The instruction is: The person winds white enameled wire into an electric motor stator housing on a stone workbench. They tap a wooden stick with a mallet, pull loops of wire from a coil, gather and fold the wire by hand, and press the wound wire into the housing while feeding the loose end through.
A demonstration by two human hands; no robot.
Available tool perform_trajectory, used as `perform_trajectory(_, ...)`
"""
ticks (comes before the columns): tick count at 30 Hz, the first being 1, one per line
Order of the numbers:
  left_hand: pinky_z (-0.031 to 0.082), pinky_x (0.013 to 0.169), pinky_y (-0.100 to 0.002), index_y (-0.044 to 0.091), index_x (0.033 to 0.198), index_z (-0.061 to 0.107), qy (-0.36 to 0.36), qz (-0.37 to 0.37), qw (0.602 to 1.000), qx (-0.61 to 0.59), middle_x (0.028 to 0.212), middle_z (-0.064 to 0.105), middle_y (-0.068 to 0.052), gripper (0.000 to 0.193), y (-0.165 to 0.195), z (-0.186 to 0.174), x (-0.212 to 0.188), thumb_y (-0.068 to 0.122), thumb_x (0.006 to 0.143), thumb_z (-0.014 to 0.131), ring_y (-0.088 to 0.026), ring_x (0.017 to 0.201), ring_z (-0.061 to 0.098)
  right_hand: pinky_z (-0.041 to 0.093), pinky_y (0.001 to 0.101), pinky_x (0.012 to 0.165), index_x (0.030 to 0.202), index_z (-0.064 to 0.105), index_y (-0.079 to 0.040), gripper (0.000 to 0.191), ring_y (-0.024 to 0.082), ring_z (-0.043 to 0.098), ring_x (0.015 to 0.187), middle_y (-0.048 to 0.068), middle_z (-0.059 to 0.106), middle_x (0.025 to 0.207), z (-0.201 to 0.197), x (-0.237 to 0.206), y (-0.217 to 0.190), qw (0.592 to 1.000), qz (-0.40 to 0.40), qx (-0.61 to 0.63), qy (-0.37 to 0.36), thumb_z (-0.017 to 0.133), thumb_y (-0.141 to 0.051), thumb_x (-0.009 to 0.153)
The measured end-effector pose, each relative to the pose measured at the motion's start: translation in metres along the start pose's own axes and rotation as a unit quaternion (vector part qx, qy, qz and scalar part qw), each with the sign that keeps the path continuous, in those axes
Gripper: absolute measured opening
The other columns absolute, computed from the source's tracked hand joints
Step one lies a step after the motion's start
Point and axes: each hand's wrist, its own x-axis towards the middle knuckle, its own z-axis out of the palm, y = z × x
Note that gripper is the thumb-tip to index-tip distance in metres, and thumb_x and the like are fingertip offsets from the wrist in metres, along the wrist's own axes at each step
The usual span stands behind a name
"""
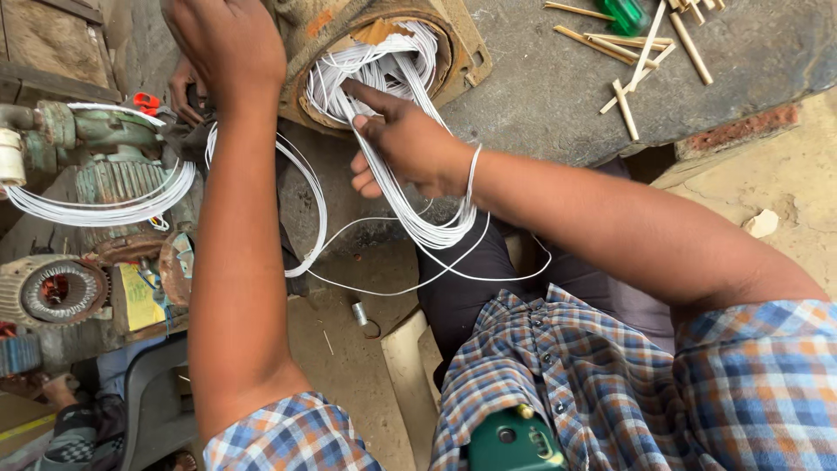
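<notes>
The right hand (397, 144) pinches the white wire (397, 187) into the stator (379, 52), while the left hand (228, 48), its grip hidden, steadies the far-left rim.

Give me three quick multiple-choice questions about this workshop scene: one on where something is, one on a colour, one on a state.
1. Where do the thin wooden sticks lie?
A. upper right, on the grey slab
B. inside the motor housing
C. in the person's lap

2. What colour is the wire bundle?
A. red
B. white
C. green

3. What is the right hand doing?
A. hanging free
B. gripping a hammer
C. touching the wire at the motor housing

Answers: 1 A, they are scattered on the slab; 2 B, every strand looks white; 3 C, its fingers rest on the strands.
</notes>
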Motion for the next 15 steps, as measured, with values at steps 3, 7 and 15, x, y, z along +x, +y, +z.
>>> perform_trajectory(3, 0.043, 0.108, -0.052, -0.003, 0.133, 0.049, -0.009, 0.048, 0.997, -0.052, 0.131, 0.057, -0.024, 0.030, 0.014, -0.019, -0.019, 0.022, 0.118, 0.055, -0.045, 0.123, 0.055, 0.063, 0.0344, 0.054, 0.160, 0.030, -0.033, 0.057, 0.018, 0.067, 0.060, 0.005, 0.065, 0.078, 0.004, -0.008, 0.008, 1.000, 0.000, -0.002, 0.023, 0.046, -0.027, 0.106)
perform_trajectory(7, 0.036, 0.114, -0.051, -0.003, 0.145, 0.040, 0.058, 0.113, 0.991, -0.048, 0.145, 0.047, -0.032, 0.040, 0.023, -0.020, -0.019, 0.028, 0.121, 0.047, -0.050, 0.135, 0.044, 0.052, 0.0303, 0.044, 0.158, 0.038, -0.036, 0.053, 0.013, 0.056, 0.050, 0.003, 0.058, 0.067, 0.009, -0.002, 0.007, 0.999, 0.001, -0.036, 0.038, 0.044, -0.031, 0.106)
perform_trajectory(15, 0.046, 0.108, -0.047, -0.002, 0.147, 0.041, -0.003, -0.007, 0.990, -0.144, 0.135, 0.064, -0.023, 0.045, 0.010, -0.006, -0.022, 0.032, 0.118, 0.050, -0.042, 0.126, 0.062, 0.057, 0.0313, 0.047, 0.157, 0.040, -0.032, 0.052, 0.015, 0.062, 0.051, 0.005, 0.062, 0.070, -0.002, 0.014, 0.005, 0.996, -0.007, -0.085, 0.031, 0.048, -0.031, 0.106)
